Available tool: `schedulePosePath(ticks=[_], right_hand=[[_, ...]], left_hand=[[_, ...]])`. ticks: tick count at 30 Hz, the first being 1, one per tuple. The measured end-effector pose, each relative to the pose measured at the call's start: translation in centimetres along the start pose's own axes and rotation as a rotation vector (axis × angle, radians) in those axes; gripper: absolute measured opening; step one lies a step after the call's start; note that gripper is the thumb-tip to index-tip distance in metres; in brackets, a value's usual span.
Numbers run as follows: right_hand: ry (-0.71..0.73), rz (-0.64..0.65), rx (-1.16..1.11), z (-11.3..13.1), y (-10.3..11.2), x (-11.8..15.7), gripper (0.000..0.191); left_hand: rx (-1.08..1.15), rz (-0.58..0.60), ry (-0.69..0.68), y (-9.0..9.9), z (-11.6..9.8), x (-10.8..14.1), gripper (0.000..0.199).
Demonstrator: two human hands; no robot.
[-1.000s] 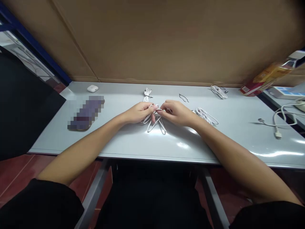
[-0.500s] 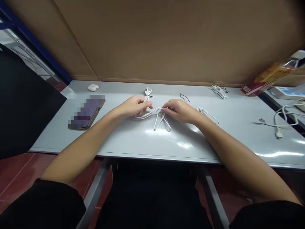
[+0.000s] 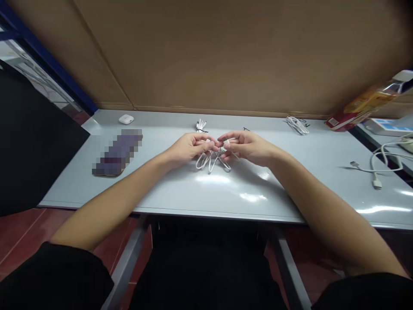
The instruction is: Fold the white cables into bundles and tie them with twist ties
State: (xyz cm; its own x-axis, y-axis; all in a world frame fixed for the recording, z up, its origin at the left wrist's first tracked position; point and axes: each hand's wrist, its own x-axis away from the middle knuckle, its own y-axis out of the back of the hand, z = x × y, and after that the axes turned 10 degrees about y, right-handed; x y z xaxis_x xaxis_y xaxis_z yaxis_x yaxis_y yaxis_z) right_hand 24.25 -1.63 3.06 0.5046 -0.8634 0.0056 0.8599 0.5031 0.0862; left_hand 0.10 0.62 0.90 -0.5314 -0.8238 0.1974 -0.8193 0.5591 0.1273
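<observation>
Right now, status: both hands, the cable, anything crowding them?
Left hand, right hand: both on white cable. Cable looped beneath both. Tied bundle close beyond left hand, apparently not blocking.

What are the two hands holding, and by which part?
A white cable: the left hand holds it where its loops gather; the right hand grips what looks like a plug.

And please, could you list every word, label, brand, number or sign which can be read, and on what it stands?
None can be read.
Tilted red-and-orange container at right: markings and a whitish patch, too small and blurred.
Flat blue-and-white box beside it: any print is unreadable.
Dark rectangular phone: covered by pixel blocks.
White looped cable: no lettering visible.
</observation>
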Motion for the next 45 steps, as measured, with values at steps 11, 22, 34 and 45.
schedulePosePath(ticks=[11, 22, 34, 45], right_hand=[[0.038, -0.056, -0.182, -1.0, -0.8, -0.5, 0.035], [0.216, 0.107, 0.047, -0.6, -0.5, -0.3, 0.023], [0.194, 0.046, 0.15, 0.5, -0.5, 0.2, 0.013], [-0.051, -0.247, 0.422, 1.7, 7.0, 1.1, 0.015]], left_hand=[[-0.024, -0.096, -0.025, -1.0, 1.0, -0.2, 0.037], [-0.185, -0.137, -0.317, -0.7, 1.4, -0.2, 0.041], [-0.203, -0.211, -0.262, -0.6, 0.1, 0.4, 0.039], [-0.33, -0.377, 0.161, 9.7, -2.6, 2.1, 0.038]])
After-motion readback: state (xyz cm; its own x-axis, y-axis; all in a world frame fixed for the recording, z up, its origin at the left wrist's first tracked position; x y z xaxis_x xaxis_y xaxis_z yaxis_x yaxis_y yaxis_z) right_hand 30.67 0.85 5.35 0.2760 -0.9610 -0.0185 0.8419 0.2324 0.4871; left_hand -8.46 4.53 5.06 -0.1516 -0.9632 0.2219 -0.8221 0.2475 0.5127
